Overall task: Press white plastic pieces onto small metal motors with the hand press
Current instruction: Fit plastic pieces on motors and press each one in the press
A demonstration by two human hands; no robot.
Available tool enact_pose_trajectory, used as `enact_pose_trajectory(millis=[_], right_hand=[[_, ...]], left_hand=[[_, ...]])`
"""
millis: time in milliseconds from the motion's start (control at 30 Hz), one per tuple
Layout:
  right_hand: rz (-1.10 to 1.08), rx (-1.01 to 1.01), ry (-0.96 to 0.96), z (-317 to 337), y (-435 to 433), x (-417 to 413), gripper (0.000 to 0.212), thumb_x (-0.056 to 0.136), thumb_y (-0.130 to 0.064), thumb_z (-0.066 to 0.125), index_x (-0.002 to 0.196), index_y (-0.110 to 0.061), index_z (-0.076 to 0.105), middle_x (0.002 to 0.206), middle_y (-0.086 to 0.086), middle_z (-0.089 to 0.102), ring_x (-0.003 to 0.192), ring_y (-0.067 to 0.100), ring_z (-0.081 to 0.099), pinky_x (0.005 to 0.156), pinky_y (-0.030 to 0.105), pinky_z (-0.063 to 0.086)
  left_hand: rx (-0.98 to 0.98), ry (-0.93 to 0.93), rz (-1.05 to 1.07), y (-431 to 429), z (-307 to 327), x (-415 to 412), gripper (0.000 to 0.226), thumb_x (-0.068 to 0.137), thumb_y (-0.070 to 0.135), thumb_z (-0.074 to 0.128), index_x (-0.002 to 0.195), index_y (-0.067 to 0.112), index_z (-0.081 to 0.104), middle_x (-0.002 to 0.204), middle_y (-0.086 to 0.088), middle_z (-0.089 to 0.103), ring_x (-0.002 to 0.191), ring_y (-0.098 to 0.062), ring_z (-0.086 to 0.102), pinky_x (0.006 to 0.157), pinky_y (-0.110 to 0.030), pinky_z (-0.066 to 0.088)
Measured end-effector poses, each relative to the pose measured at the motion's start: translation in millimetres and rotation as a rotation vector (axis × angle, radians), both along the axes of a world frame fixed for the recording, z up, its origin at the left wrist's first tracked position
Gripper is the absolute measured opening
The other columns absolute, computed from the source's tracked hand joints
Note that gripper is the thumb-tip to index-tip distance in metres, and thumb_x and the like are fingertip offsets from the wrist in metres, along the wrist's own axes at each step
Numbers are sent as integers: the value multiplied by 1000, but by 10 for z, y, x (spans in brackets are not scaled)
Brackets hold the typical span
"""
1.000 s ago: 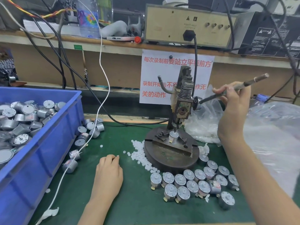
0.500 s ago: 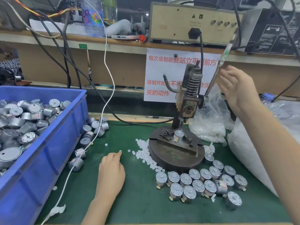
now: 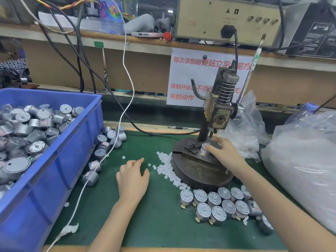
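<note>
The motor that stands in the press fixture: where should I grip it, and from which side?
Pinch the motor by its round side wall, from the right: the ram hangs above and a clamp block stands on its left.

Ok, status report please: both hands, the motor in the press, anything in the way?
Right hand grips motor on press fixture. Left hand open on mat beside white plastic pieces. Lever raised, nothing blocking.

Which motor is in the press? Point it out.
The motor under the ram, gripped by the right hand; others lie on the mat or fill the bin.
</note>
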State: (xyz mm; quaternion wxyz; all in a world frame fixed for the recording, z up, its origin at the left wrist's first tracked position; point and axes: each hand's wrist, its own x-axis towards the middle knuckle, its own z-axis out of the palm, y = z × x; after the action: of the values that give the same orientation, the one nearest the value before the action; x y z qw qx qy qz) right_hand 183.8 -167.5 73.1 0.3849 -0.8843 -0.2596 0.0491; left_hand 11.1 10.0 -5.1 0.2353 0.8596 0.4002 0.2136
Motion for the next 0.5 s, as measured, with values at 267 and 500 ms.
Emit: enact_pose_trajectory(millis=[267,500], right_hand=[[54,-127,-168,-178,44,-17,40,87,-33,63,125,-23,54,131,10,45,124,26,38,106,38,32],[-25,-255,-413,-221,-12,-71,41,88,-40,60,124,-22,58,118,9,51,114,26,38,96,34,31]], left_hand=[[290,101,-156,-30,-122,134,36,98,36,36,131,31,49,128,11,44,114,-17,37,94,-29,22],[309,5,-199,-40,-117,103,25,97,24,46,111,21,66,108,4,58,103,-22,47,92,-29,25]])
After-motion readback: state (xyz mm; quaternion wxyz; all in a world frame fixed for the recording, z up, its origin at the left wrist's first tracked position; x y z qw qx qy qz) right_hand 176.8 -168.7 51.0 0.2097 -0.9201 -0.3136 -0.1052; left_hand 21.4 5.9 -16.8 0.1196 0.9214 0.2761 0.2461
